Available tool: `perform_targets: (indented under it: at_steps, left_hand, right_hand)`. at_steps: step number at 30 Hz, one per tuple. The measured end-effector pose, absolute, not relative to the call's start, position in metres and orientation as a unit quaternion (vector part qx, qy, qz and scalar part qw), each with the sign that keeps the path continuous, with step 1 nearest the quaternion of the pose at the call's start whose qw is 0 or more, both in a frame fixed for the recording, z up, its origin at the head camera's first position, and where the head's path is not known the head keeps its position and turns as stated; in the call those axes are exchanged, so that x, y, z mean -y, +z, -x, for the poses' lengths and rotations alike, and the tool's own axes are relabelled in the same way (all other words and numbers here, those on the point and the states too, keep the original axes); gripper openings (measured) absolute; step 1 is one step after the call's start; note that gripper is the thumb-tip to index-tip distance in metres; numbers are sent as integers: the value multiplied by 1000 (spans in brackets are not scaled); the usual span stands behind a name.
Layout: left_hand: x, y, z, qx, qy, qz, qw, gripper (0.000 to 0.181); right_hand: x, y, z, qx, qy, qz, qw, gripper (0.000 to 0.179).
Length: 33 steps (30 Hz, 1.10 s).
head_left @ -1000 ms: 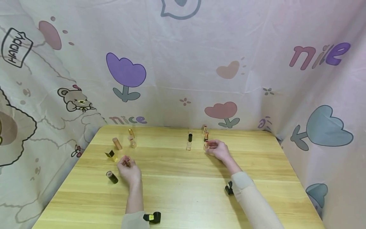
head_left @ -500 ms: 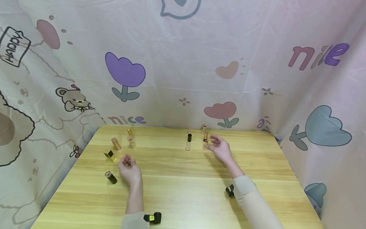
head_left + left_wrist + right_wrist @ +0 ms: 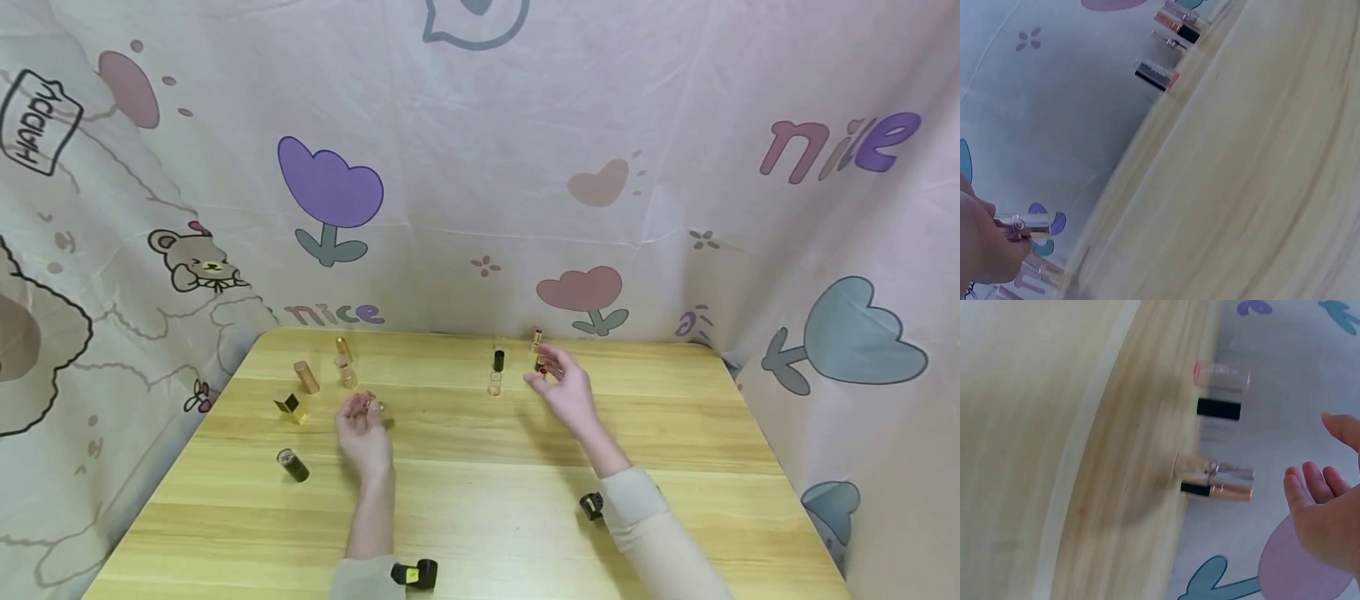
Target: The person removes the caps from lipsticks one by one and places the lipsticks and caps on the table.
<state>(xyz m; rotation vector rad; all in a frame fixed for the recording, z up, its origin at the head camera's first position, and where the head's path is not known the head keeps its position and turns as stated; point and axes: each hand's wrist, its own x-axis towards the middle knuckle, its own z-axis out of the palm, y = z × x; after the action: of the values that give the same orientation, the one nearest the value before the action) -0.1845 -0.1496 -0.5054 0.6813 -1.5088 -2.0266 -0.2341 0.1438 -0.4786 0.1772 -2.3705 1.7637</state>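
Left hand (image 3: 363,437) pinches a clear tube (image 3: 1036,225); I think five others (image 3: 306,378) on its left wait, and lipsticks (image 3: 537,336) near the loose, empty right hand (image 3: 570,393) are done.

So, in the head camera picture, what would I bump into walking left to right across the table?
Pinkish-gold cylinder, slim shiny gold tube, left hand holding a small clear-ended tube, small black cylinder, right hand. I skipped things too lined-up to order.

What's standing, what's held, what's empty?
Left hand: gripping
Small clear tube: held
Right hand: empty
Dark round tube: standing
Rose-gold tube: standing
Slim gold tube: standing
Pale pink tube: standing
Black-topped square tube: unclear
Black round tube: standing
Short clear tube: standing
Slim copper tube: standing
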Motion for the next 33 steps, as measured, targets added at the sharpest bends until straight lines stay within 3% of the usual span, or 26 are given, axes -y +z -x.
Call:
perform_targets:
  at_steps: [22, 33]
  left_hand:
    - [93, -490, 174, 508, -833, -109, 188, 31]
    - [77, -490, 170, 525, -831, -103, 151, 34]
  right_hand:
    - [-85, -479, 201, 818, 531, -181, 122, 59]
    - [-71, -492, 190, 849, 458, -227, 135, 59]
